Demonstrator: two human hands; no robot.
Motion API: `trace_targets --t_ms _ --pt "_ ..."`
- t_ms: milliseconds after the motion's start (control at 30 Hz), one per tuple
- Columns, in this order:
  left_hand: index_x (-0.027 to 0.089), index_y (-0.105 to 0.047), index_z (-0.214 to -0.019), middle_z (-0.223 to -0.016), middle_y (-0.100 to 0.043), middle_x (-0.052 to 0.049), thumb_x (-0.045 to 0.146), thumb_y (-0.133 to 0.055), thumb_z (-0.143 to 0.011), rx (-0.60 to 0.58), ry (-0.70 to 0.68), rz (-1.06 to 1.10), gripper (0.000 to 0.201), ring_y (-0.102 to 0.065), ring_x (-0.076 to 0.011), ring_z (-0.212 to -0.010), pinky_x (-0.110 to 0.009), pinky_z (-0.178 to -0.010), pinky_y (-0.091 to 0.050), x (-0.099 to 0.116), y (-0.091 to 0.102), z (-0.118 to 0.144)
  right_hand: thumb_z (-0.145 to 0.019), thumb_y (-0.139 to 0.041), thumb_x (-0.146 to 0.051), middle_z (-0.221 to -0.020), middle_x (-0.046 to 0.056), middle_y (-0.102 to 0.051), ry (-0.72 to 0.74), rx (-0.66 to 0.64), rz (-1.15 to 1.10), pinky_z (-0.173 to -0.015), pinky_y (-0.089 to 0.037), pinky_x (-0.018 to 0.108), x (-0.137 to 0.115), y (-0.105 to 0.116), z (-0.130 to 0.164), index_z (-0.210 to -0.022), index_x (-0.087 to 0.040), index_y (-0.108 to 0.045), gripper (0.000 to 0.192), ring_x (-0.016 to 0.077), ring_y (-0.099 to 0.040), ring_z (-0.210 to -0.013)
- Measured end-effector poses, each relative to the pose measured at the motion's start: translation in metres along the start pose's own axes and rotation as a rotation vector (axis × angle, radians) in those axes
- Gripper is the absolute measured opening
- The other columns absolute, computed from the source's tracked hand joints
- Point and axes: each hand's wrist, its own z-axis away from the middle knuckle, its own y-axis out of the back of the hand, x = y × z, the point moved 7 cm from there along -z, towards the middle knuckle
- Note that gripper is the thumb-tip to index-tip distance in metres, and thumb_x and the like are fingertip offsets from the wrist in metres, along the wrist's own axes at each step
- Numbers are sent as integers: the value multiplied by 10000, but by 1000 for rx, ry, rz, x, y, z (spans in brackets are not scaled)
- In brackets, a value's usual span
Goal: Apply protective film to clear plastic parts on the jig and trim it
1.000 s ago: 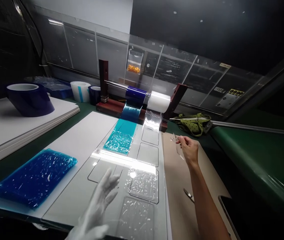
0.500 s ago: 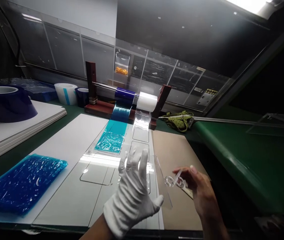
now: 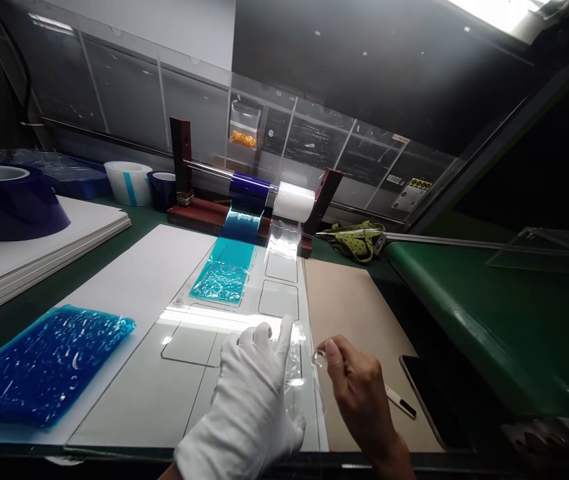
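We see a green workbench carrying a large white template board marked with rectangular outlines, and to its right a brown sheet. At the far edge of the board a wooden stand holds a bar with a blue film roll and a white film roll side by side; blue film runs from the roll toward us onto the board. A crinkled blue film sheet lies at the near left, and a big dark blue tape roll sits on stacked white boards far left.

Our left hand, in a white glove, rests open and flat at the near right part of the board, pressing on a crinkled clear film piece. Our bare right hand is just beside it, thumb and forefinger pinching a small clear plastic piece close to the film's right edge. A pen-like tool lies on the brown sheet to the right.
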Motion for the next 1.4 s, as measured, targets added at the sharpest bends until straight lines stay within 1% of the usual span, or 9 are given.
trace_targets --t_ms 233,367,500,700,900,1033,1133,1267,1400 --pt "98 -591 -1225 -877 -575 -170 241 -550 -604 26 -111 30 639 -518 -392 -872 -641 -779 -389 13 4 5 -987 -381 -209 -531 6 -525 235 153 355 -515 -274 298 -32 -5 15 -691 -174 -586 361 141 -500 -466" --pt "43 -367 -1414 -1077 -572 -240 281 -640 -545 35 -86 -68 942 -511 -445 -964 -646 -779 -406 4 6 11 -982 -421 -354 -532 -22 -482 -46 117 -110 -486 -291 252 -3 5 15 -760 -158 -636 367 105 -441 -447" --pt "97 -144 -1495 -1276 -460 -239 447 -669 -549 202 -156 255 1137 -485 -432 -1102 -627 -871 -424 -8 0 17 -922 -495 -535 -513 -82 -263 -457 -121 -822 -438 -184 217 23 -18 19 -762 -150 -659 448 66 -226 -446" --pt "95 -67 -1480 -1326 -394 -222 659 -652 -609 319 -199 728 1192 -431 -364 -1237 -513 -964 -446 0 -28 15 -848 -604 -536 -451 -107 -209 -544 -202 -1144 -445 -144 219 25 -25 17 -650 -158 -624 427 51 -135 -439" --pt "30 -209 -1472 -1273 -473 -292 447 -657 -605 78 -116 144 1061 -493 -463 -1122 -643 -914 -402 15 -10 7 -931 -440 -508 -512 -14 -446 -281 51 -207 -492 -233 260 23 8 18 -717 -165 -639 451 110 -382 -456" --pt "-59 -375 -1383 -1051 -603 -292 263 -573 -648 -86 -176 -228 827 -584 -439 -938 -645 -839 -427 21 2 7 -958 -372 -428 -526 29 -508 -134 142 118 -531 -232 294 6 -8 24 -650 -170 -594 459 141 -438 -477" --pt "-60 -270 -1430 -1063 -600 -286 344 -584 -670 -132 -171 -128 917 -596 -406 -914 -634 -864 -440 10 -1 11 -965 -360 -476 -531 3 -475 -234 51 -82 -515 -254 272 17 -17 26 -704 -163 -599 473 127 -437 -481" --pt "79 -34 -1502 -1391 -414 -242 455 -692 -538 -241 -197 306 1227 -442 -399 -1237 -561 -1036 -398 -11 -23 23 -913 -438 -602 -488 -90 -273 -465 -327 -727 -433 -178 221 30 -31 36 -735 -156 -596 505 66 -229 -424" --pt "226 -28 -1503 -1446 -363 -159 358 -683 -560 -253 -257 448 1156 -396 -351 -1294 -540 -1067 -385 -20 -34 31 -852 -552 -615 -453 -103 -248 -501 -470 -912 -403 -130 215 27 -27 43 -646 -142 -605 519 43 -176 -398"
